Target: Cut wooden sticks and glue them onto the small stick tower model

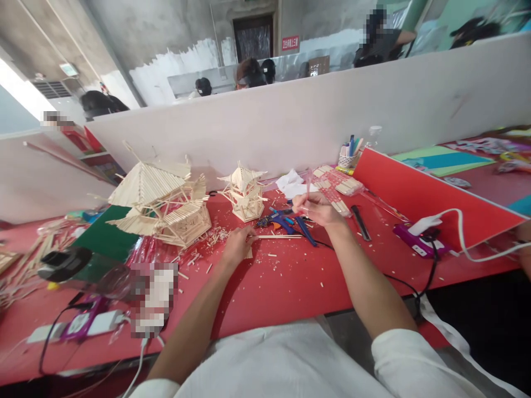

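Note:
My left hand (237, 246) rests on the red table (290, 287), fingers pinched on a thin wooden stick (277, 237) that points right. A small flat bundle of sticks lies under that hand. My right hand (317, 208) is raised a little above the table, closed round a thin stick (307, 188) held upright. Between the hands lies a blue glue gun (286, 222). A small stick pavilion (245, 194) stands just behind my left hand, and a large stick-built house model (164, 204) stands further left.
Wood scraps litter the table. Packs of sticks (338, 190), a white tissue (292, 183) and a pen cup (347, 157) sit at the back. A purple power strip (418, 240) with white cable lies right, below a red divider (423, 193). Other people sit beyond the white partition (332, 110).

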